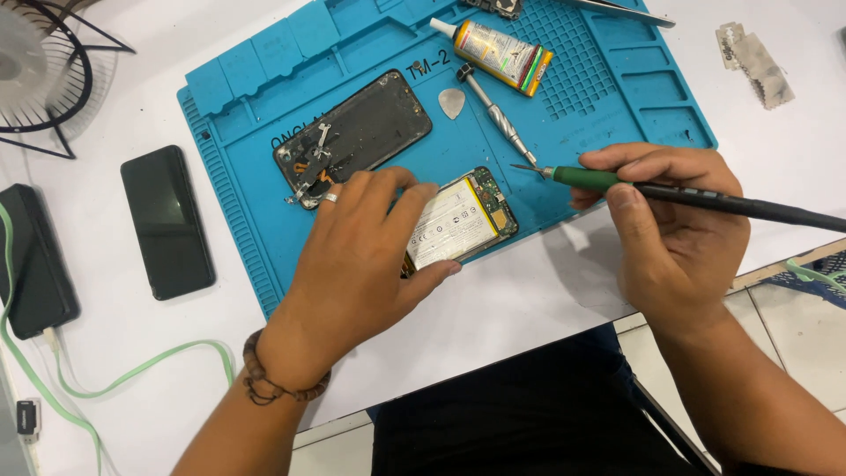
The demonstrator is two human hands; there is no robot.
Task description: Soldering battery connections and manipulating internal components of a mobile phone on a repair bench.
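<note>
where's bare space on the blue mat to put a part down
Bare mat lies left of the back cover, and right of the screwdriver under the glue tube. The middle is crowded: opened phone, left hand, right hand.

Phone repair workbench: blue repair mat (264, 229), opened phone (463, 220), glue tube (498, 53), screwdriver (498, 115).
</note>
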